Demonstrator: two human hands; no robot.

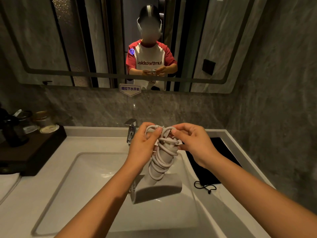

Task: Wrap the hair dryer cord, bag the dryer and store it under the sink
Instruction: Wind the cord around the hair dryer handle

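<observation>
A grey hair dryer (159,188) hangs head down over the white sink (82,177), its handle pointing up. Its pale cord (162,162) is coiled many times around the handle. My left hand (143,145) grips the top of the handle and pinches loose cord loops. My right hand (193,141) pinches the cord end near the top of the coil. A black drawstring bag (212,158) lies flat on the counter to the right of the basin, its string trailing toward me.
A chrome faucet (131,130) stands just behind my left hand. A dark wooden tray (34,148) with jars and bottles sits at the back left. A wall mirror (103,48) reflects a person. Grey stone wall closes the right side.
</observation>
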